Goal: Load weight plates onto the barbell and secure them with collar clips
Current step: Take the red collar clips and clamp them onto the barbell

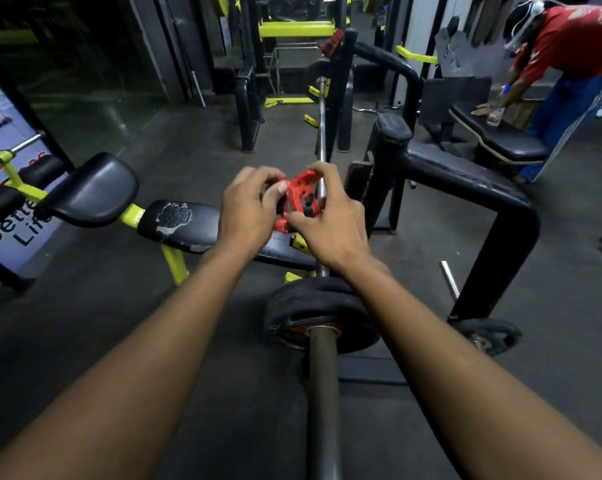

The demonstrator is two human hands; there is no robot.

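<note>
Head view: your left hand [249, 202] and right hand [330, 221] both grip the red plastic collar clip [297, 199].
Reason: you spread it to fit the steel barbell [322, 375] by the black plates [322, 315].

Dim gym around me: dark floor [95, 306], a worn black bench [178, 223] on yellow legs to my left, black racks [341, 84] ahead, possibly a mirror [84, 64] behind.

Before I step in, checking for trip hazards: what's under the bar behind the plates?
Under the bar, past the plates, lie dark floor, a bench pad and yellow frame pieces. Both hands and the red collar hide what's directly beneath them.
</note>
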